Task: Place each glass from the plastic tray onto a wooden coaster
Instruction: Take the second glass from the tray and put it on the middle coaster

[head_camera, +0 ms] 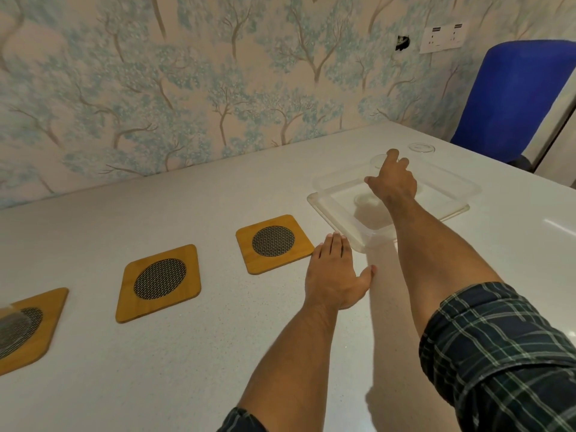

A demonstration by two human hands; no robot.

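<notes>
A clear plastic tray [336,218] lies on the white table at right. My right hand [393,179] reaches into it, thumb and fingers wrapped around a clear glass [378,159] at the tray's far side. A second glass [365,200] stands in the tray just left of my wrist. Another clear rim [421,147] shows past the tray's far edge. Three wooden coasters with mesh centres lie in a row: the right coaster [274,243], the middle coaster [159,282], and the left coaster [28,328], which has a clear glass [14,322] on it. My left hand [333,272] rests flat on the table beside the tray's near corner.
The table [187,207] butts against a wall with tree-patterned wallpaper. A blue chair [517,98] stands at the table's far right end, under a wall socket [442,37]. My checked sleeves are rolled up at the bottom right.
</notes>
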